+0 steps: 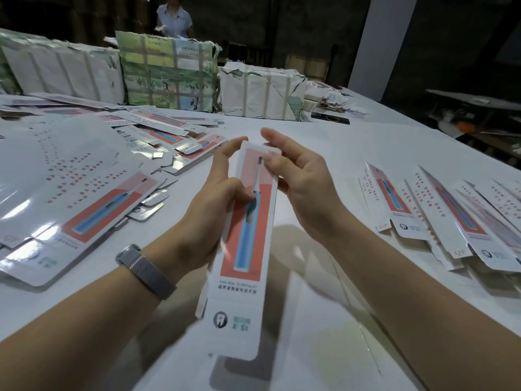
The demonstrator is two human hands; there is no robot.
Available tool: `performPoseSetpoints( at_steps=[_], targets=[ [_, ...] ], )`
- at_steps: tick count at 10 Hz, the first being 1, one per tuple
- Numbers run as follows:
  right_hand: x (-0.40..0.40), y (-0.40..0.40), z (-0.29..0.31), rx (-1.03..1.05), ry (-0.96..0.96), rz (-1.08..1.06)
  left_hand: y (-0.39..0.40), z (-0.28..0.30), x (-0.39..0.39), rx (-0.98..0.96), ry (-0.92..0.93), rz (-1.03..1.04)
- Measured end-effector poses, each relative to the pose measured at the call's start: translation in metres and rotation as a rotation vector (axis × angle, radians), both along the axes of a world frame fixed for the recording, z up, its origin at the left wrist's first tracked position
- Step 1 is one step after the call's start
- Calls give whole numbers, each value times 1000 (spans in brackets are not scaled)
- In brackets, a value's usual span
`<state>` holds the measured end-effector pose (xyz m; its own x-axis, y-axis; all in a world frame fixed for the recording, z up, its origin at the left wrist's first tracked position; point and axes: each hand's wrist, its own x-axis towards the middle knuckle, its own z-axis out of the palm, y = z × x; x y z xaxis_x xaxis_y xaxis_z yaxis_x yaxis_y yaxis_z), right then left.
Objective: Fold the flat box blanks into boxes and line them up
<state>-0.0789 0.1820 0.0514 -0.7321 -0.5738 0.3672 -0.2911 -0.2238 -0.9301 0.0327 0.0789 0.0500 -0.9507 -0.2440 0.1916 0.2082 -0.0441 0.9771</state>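
Midway above the white worktop, the left hand pinched a long toothbrush box while the right hand, fingers loosely spread, touched its top flap; flat blanks lay at nine o'clock, folded boxes at three.

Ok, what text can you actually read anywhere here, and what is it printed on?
"X S1", roughly: near flap of the box that the left hand grips, beside a tooth logo.
"QF": flaps of the folded boxes at right.
"QF", faint: corner of the flat blank at left.
Chinese lines on boxes and blanks: too blurred.
Wrapped bundles: unreadable.
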Motion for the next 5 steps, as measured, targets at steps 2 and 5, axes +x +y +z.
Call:
performPoseSetpoints(
  at_steps=[2, 5],
  targets=[
    [-1, 1, -4, -12, 83, -43, 0, -1, 3, -32, 23, 31],
    [1, -2, -5, -79, 0, 17, 1, 5, 5, -99, 55, 25]
  ],
)
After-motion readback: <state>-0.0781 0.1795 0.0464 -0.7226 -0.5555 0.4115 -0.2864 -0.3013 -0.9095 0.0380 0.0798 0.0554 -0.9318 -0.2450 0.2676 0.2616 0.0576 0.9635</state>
